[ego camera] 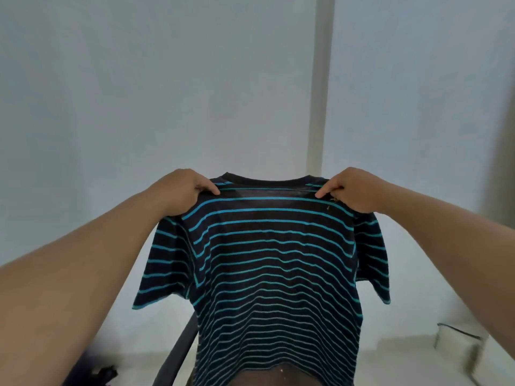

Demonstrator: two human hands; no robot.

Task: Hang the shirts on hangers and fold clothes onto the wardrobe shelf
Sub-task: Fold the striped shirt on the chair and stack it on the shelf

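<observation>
Striped shirt (274,263) held up mid-air before a pale wall (167,93), collar up, long axis vertical; dark with teal stripes. Left hand (182,190) and right hand (352,189) each pinch a shoulder. Hem possibly out of view.

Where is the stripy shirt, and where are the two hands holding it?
stripy shirt (276,260): head view, middle of its chest.
left hand (184,190): head view, back of the hand gripping one shoulder.
right hand (354,190): head view, back of the hand gripping the other shoulder.
</observation>
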